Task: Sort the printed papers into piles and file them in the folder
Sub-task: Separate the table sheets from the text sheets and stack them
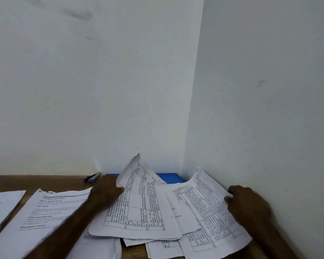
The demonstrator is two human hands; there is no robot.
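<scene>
Single head-worn wide view, facing the wall corner (193, 109), desk (36, 181) close below.

Two plain white walls meet in a corner. Left wall (73, 100) fills most of the view; right wall (269, 109) looks slightly brighter & bluer. Corner seam (193, 109) runs top to bottom, leaning a bit. Dark smudge (79, 14) high on left wall, small grey scuff (260, 83) on right wall. Brown wooden table (36, 182) along the bottom, back edge touching left wall. Light soft, diffuse, approx. even.
</scene>
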